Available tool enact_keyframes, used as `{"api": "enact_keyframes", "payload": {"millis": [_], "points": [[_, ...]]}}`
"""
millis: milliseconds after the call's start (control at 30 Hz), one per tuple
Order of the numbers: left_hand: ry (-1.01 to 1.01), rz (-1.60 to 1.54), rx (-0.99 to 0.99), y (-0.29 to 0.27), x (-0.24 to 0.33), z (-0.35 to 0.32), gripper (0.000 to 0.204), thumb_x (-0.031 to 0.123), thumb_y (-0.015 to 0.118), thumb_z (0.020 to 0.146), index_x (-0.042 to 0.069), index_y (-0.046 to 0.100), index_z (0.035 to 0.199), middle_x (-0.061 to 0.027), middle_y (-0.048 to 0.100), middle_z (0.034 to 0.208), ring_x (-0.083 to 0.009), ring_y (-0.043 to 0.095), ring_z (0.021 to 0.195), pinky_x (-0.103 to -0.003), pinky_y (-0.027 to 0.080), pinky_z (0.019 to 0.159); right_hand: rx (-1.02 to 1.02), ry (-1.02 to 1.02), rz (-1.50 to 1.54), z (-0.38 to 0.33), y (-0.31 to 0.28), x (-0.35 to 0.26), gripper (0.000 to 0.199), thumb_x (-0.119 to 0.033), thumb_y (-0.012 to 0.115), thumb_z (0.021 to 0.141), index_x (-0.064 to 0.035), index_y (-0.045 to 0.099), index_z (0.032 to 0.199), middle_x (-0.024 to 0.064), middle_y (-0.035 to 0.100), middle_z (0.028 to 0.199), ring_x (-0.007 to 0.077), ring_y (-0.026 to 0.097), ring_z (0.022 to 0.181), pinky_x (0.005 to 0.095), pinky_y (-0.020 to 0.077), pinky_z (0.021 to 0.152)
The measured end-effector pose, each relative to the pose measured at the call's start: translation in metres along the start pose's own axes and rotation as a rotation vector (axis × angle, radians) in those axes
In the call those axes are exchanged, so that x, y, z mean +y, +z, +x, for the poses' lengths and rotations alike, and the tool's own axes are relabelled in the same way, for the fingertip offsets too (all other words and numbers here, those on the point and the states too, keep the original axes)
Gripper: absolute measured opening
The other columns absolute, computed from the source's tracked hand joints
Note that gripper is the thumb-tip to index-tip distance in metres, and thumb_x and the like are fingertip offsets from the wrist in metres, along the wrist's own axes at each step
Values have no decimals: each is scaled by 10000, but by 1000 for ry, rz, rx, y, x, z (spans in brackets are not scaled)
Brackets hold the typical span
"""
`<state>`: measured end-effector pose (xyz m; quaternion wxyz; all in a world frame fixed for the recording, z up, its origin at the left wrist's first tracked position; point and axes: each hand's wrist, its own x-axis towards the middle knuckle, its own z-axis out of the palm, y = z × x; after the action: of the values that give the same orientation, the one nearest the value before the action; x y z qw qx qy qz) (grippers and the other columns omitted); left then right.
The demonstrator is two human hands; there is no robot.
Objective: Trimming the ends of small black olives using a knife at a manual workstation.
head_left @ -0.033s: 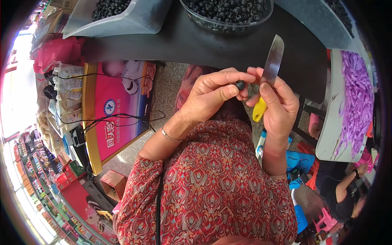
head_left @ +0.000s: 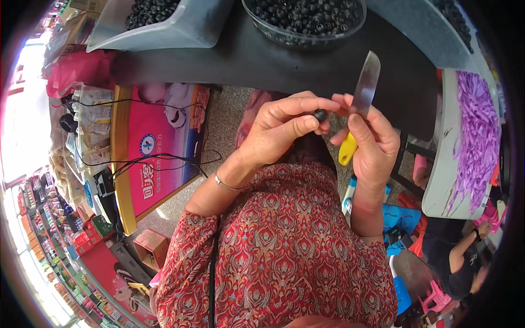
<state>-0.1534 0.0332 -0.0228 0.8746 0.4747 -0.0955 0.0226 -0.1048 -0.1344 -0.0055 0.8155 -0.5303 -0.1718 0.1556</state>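
My left hand [head_left: 287, 127] pinches a small round black piece [head_left: 320, 115] between thumb and fingers, above my lap at the near edge of the black table [head_left: 262, 65]. Just to its right, my right hand [head_left: 374, 146] grips a knife [head_left: 366, 82] by its yellow handle, with the blade pointing up and away from me. The blade is apart from the black piece. Part of the handle is hidden by my fingers. Beyond my hands, a clear plastic bowl [head_left: 306, 40] holds many similar black pieces, some with a hole showing.
At the far left of the table stands a translucent bin [head_left: 191, 30] with more black pieces; another bin [head_left: 407, 27] is at the far right. A white table [head_left: 440, 180] on the right carries purple strips [head_left: 474, 131]. Cables [head_left: 147, 159] hang over a pink-fronted cabinet [head_left: 158, 139]. Another person [head_left: 448, 251] is at lower right.
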Motion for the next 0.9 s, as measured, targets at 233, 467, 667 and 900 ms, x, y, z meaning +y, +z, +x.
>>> {"api": "enact_keyframes", "payload": {"millis": [233,467,667,900], "points": [[537,1153,196,-13,119,11,257,55,709,762,15,675,1013,-72,630,809,-152,580,714,-251,458,648,150,51,-136,-6,-16,-3,244,15,514,900,78,581,1126,203,636,1071,227,647,956,254,556,598],[488,1997,634,-78,210,51,243,86,699,771,43,676,1009,-104,643,858,-202,626,744,-276,484,676,180,-2,-136,-6,-24,-2,232,-17,537,904,52,598,1117,179,651,1041,210,653,923,247,544,579],[825,1892,423,-64,185,73,176,119,668,774,49,655,934,-108,605,873,-295,596,797,-373,490,684,179,3,-139,-5,-21,-3,228,-25,542,905,53,599,1112,174,651,1040,202,652,918,248,545,593],[581,1834,10,-29,85,96,149,5,580,705,61,631,833,-75,570,760,-282,579,802,-372,490,676,171,26,-143,-11,-19,-4,223,-29,546,907,53,601,1107,169,645,1052,204,651,920,253,549,604]]}}
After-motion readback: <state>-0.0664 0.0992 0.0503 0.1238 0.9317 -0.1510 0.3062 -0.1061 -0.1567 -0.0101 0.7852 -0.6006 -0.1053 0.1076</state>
